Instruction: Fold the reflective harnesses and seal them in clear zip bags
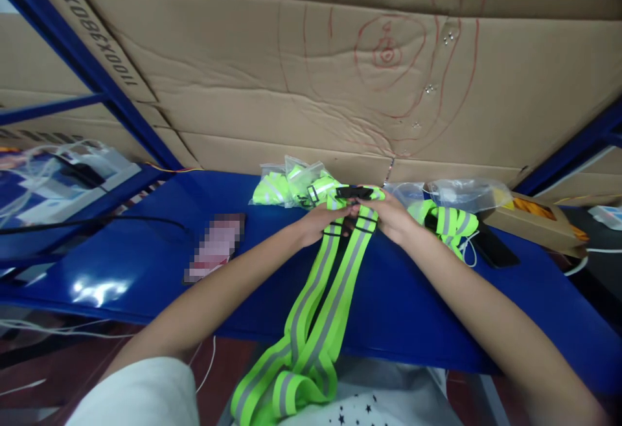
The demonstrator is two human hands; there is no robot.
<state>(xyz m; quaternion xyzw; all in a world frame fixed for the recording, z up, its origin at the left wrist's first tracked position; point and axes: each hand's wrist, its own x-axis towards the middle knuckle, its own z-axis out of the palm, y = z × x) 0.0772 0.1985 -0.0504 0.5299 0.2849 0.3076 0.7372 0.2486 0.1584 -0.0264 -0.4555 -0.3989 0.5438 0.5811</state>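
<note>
Both of my hands meet over the blue table at the black buckle (354, 191) of a neon-green reflective strap (335, 283) with a grey stripe. My left hand (321, 221) is closed on the strap on the buckle's left side. On its right side, my right hand (391, 215) grips the strap, its fingers partly hidden behind the band. Two lengths with black sliders run down from the hands, over the table edge, and bunch in folds on my lap. Just behind the hands lie clear bags (291, 183) with folded green straps.
A phone-like object (215, 248), pixelated, lies left on the blue table (398, 309). To the right are another green strap (454, 222), a dark phone (495, 248), clear plastic bags (461, 194) and an open cardboard box (534, 222). A cardboard wall (233, 57) stands behind.
</note>
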